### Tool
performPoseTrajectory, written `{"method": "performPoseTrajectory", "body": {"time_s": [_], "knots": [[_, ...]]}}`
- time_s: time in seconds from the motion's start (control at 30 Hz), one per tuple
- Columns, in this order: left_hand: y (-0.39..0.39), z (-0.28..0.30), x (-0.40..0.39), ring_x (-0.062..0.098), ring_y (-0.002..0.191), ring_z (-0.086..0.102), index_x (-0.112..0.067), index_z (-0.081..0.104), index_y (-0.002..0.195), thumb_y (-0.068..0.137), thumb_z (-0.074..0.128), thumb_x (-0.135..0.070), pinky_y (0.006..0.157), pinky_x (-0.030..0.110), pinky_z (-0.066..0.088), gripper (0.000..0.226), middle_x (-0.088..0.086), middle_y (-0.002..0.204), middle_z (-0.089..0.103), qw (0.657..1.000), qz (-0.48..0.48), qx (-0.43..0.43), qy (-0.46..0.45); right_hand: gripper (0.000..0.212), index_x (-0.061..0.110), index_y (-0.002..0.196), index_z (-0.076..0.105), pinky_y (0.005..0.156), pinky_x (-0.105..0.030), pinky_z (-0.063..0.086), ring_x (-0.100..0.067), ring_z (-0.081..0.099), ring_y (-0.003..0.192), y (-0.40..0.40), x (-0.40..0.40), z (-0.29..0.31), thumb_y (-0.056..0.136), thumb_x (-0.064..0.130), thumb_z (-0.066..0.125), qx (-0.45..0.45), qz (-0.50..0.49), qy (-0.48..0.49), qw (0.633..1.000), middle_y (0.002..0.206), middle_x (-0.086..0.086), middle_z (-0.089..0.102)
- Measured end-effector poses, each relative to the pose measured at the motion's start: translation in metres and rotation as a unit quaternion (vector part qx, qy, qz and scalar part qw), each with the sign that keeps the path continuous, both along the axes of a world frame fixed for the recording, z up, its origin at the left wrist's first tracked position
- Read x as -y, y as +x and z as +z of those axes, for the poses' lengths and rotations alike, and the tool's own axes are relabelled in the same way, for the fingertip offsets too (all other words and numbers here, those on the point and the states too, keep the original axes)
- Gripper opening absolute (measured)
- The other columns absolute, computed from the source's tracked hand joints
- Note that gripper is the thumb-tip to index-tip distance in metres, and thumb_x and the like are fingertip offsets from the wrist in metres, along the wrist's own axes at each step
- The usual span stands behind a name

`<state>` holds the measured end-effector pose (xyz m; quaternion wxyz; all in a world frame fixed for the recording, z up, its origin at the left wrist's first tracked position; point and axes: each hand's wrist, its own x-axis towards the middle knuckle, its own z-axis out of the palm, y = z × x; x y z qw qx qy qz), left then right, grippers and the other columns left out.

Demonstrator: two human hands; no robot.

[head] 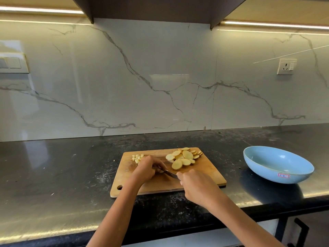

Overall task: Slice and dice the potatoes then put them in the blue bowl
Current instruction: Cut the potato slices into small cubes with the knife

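A wooden cutting board [201,175] lies on the black counter. A pile of round potato slices [184,156] sits at its far right. A small heap of diced potato [137,157] lies at its far left. My right hand [197,186] grips a knife [170,173], whose dark blade points left toward my left hand. My left hand [147,168] is curled over the board's middle, fingers bent down beside the blade; what it holds is hidden. The blue bowl [277,164] stands on the counter to the right of the board and looks empty.
The black stone counter [62,175] runs the whole width, with a marble backsplash behind. A wall socket [286,66] is on the right and a switch plate [12,64] on the left. The counter's front edge is just below the board.
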<state>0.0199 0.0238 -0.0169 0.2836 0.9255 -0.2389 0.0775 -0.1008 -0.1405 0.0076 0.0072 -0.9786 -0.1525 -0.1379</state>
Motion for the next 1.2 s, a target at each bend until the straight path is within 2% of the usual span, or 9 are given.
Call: {"method": "performPoseTrajectory", "body": {"time_s": [0.1, 0.17, 0.23, 0.37, 0.5, 0.83, 0.97, 1.07, 1.2], "knots": [[-0.001, 0.001, 0.000, 0.009, 0.084, 0.057, -0.014, 0.074, 0.096, 0.086, 0.053, 0.008, 0.071, 0.010, 0.044, 0.031, 0.002, 0.098, 0.069, 1.000, 0.004, 0.010, 0.003, 0.017, 0.012, 0.104, 0.058, 0.044, -0.020, 0.023, -0.015, 0.044, 0.063, -0.004, 0.007, 0.009, 0.096, 0.011, 0.043, -0.012, 0.003, -0.004, 1.000, 0.070, 0.004, 0.044], [-0.001, 0.001, -0.001, 0.010, 0.083, 0.058, -0.011, 0.073, 0.097, 0.086, 0.054, 0.008, 0.073, 0.012, 0.046, 0.029, 0.004, 0.097, 0.069, 1.000, 0.005, 0.014, -0.006, 0.016, 0.012, 0.102, 0.058, 0.045, -0.021, 0.026, -0.017, 0.047, 0.068, -0.006, 0.013, 0.015, 0.097, 0.013, 0.042, -0.018, 0.001, -0.003, 1.000, 0.065, 0.007, 0.037], [-0.003, 0.001, -0.001, 0.008, 0.082, 0.058, -0.009, 0.073, 0.095, 0.085, 0.057, 0.006, 0.072, 0.008, 0.045, 0.025, 0.005, 0.097, 0.070, 1.000, -0.001, 0.012, -0.015, 0.016, 0.013, 0.099, 0.057, 0.046, -0.021, 0.028, -0.016, 0.047, 0.068, -0.009, 0.019, 0.021, 0.097, 0.015, 0.042, -0.022, -0.007, 0.001, 1.000, 0.067, 0.006, 0.038], [-0.005, 0.002, -0.003, -0.004, 0.071, 0.053, -0.010, 0.073, 0.093, 0.084, 0.063, -0.002, 0.062, 0.003, 0.042, 0.016, -0.002, 0.088, 0.066, 0.999, -0.009, 0.015, -0.029, 0.014, 0.015, 0.095, 0.056, 0.044, -0.019, 0.024, -0.009, 0.038, 0.056, -0.011, 0.021, 0.020, 0.097, 0.013, 0.042, -0.011, -0.038, 0.017, 0.999, 0.065, 0.007, 0.035], [-0.008, 0.002, -0.006, -0.005, 0.073, 0.053, -0.011, 0.072, 0.096, 0.082, 0.066, -0.005, 0.065, 0.003, 0.043, 0.016, -0.002, 0.093, 0.068, 0.999, -0.002, 0.022, -0.048, 0.016, 0.012, 0.100, 0.059, 0.044, -0.021, 0.023, -0.018, 0.045, 0.066, -0.007, 0.013, 0.007, 0.096, 0.011, 0.043, -0.005, -0.070, 0.034, 0.997, 0.062, 0.006, 0.032], [-0.013, -0.001, -0.004, -0.002, 0.071, 0.056, -0.013, 0.074, 0.092, 0.077, 0.074, -0.015, 0.062, 0.002, 0.042, 0.015, 0.000, 0.090, 0.072, 0.997, 0.009, 0.024, -0.067, 0.016, 0.011, 0.102, 0.061, 0.044, -0.019, 0.020, -0.014, 0.043, 0.064, -0.003, -0.009, -0.009, 0.093, 0.008, 0.048, 0.015, -0.068, 0.052, 0.996, 0.086, -0.005, 0.061], [-0.014, -0.002, -0.005, -0.002, 0.068, 0.056, -0.012, 0.074, 0.089, 0.076, 0.076, -0.019, 0.058, 0.003, 0.042, 0.015, 0.000, 0.087, 0.072, 0.996, 0.025, 0.034, -0.078, 0.016, 0.012, 0.101, 0.060, 0.044, -0.018, 0.022, -0.015, 0.045, 0.066, -0.002, -0.011, -0.008, 0.093, 0.007, 0.047, 0.015, -0.070, 0.065, 0.995, 0.077, -0.002, 0.051], [-0.016, -0.003, -0.004, -0.001, 0.067, 0.055, -0.011, 0.074, 0.088, 0.076, 0.075, -0.019, 0.057, 0.003, 0.042, 0.014, 0.000, 0.085, 0.071, 0.996, 0.034, 0.040, -0.078, 0.015, 0.013, 0.100, 0.059, 0.044, -0.018, 0.024, -0.014, 0.045, 0.066, -0.001, -0.011, -0.006, 0.095, 0.010, 0.045, 0.019, -0.073, 0.085, 0.994, 0.088, -0.005, 0.062], [-0.018, -0.005, -0.002, 0.001, 0.067, 0.057, -0.011, 0.074, 0.083, 0.075, 0.076, -0.016, 0.059, 0.005, 0.044, 0.010, 0.002, 0.084, 0.071, 0.993, 0.043, 0.047, -0.096, 0.016, 0.012, 0.101, 0.060, 0.049, -0.018, 0.029, -0.013, 0.048, 0.070, 0.000, -0.016, -0.008, 0.096, 0.013, 0.046, 0.012, -0.069, 0.112, 0.991, 0.092, -0.004, 0.063]]}}
